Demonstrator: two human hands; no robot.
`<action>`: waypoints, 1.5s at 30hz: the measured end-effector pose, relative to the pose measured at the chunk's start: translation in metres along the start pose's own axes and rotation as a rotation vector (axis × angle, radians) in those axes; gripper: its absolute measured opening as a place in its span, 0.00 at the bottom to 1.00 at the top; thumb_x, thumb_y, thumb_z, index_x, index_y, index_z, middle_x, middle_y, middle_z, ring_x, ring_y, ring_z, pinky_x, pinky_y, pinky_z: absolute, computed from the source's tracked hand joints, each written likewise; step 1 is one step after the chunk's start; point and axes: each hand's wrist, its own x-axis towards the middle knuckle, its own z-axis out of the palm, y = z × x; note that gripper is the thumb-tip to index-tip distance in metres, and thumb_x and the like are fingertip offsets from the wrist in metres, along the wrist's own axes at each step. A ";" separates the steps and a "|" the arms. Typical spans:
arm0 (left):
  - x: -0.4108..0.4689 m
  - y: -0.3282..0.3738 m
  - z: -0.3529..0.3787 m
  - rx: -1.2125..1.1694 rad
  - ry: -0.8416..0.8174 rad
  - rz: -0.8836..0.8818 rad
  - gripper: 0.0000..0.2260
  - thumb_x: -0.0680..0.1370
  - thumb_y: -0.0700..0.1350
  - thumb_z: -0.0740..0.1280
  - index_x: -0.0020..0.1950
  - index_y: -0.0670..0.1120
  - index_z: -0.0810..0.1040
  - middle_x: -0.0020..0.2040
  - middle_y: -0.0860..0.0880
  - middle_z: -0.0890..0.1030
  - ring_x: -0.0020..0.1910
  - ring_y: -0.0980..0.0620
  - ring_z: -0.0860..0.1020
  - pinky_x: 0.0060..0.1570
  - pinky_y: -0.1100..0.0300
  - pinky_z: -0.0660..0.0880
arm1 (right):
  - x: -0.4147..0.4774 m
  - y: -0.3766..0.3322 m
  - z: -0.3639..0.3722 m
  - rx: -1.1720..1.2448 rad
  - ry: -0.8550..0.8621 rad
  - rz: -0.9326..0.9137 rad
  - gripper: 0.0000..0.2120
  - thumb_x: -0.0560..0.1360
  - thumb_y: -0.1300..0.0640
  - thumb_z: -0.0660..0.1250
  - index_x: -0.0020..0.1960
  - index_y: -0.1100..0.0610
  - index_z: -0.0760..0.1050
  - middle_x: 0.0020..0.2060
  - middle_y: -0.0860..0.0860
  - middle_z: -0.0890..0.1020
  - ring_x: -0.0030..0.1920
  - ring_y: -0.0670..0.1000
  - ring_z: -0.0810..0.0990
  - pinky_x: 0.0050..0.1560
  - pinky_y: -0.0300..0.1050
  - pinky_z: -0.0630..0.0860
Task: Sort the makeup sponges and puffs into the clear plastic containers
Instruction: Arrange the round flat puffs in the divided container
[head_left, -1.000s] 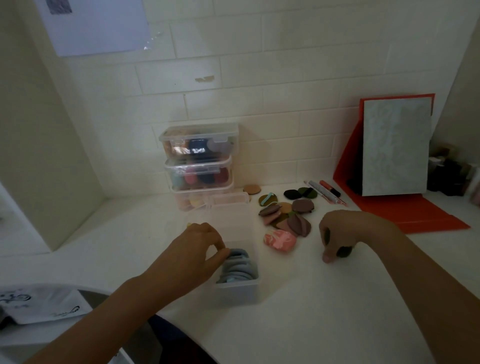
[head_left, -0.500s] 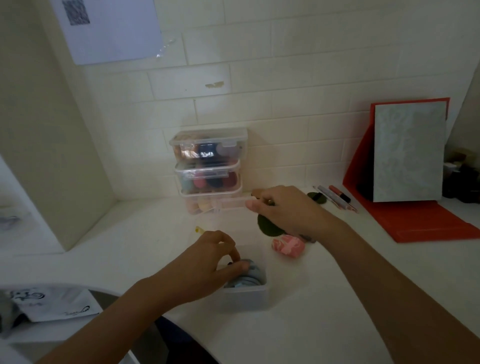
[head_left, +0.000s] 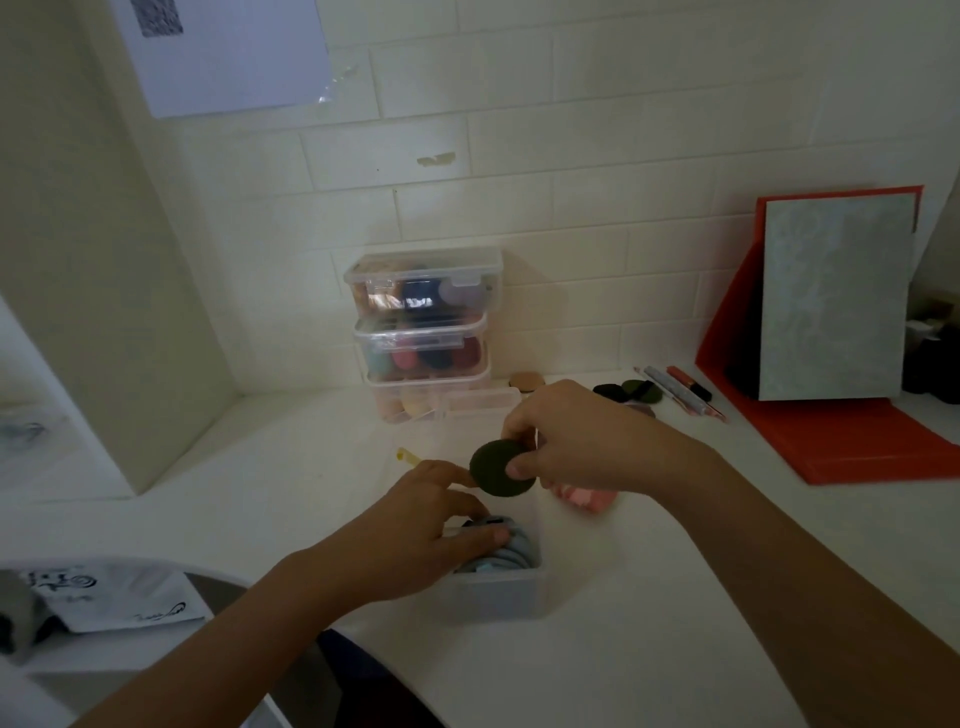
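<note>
On the white table (head_left: 649, 597) in front of you stands one open clear container (head_left: 498, 597), with a row of grey-blue puffs (head_left: 511, 551) standing on edge inside it, packed too close to count. Your left hand (head_left: 415, 535) reaches into it, thumb laid across the puffs and fingers bent over them, gripping the row. Your right hand (head_left: 582, 441) hangs just above the container's far end and pinches one dark green round puff (head_left: 498, 467) between thumb and fingertips, its flat face turned toward you.

One pink sponge (head_left: 589, 500) lies on the table just beyond the container, partly hidden by your right wrist. Against the tiled wall is a stack of three lidded clear containers (head_left: 426, 332), each with colourful sponges inside. To the right of the stack lie one tan puff (head_left: 527, 382), a small cluster of dark puffs (head_left: 631, 391) and some pens (head_left: 680, 389). One red stand (head_left: 852, 436) holds a pale panel at the far right.
</note>
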 end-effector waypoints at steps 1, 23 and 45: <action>0.000 0.000 0.000 -0.001 0.005 0.004 0.19 0.76 0.62 0.59 0.62 0.57 0.76 0.69 0.58 0.64 0.65 0.61 0.60 0.65 0.64 0.58 | -0.001 -0.001 -0.001 -0.008 -0.005 0.001 0.10 0.75 0.54 0.68 0.56 0.54 0.78 0.43 0.49 0.81 0.37 0.43 0.78 0.34 0.32 0.69; -0.004 0.001 0.004 -0.095 0.234 0.057 0.12 0.70 0.57 0.70 0.50 0.55 0.84 0.60 0.65 0.67 0.58 0.65 0.66 0.53 0.73 0.63 | 0.003 -0.011 0.029 -0.279 -0.083 -0.107 0.11 0.77 0.60 0.61 0.51 0.58 0.82 0.32 0.51 0.75 0.32 0.49 0.72 0.30 0.40 0.67; -0.006 0.001 0.011 -0.229 0.304 -0.023 0.09 0.66 0.53 0.75 0.45 0.56 0.84 0.53 0.65 0.74 0.51 0.67 0.74 0.46 0.76 0.66 | 0.011 -0.009 0.027 -0.108 -0.137 -0.057 0.13 0.77 0.54 0.63 0.35 0.57 0.75 0.27 0.48 0.71 0.29 0.46 0.69 0.29 0.37 0.63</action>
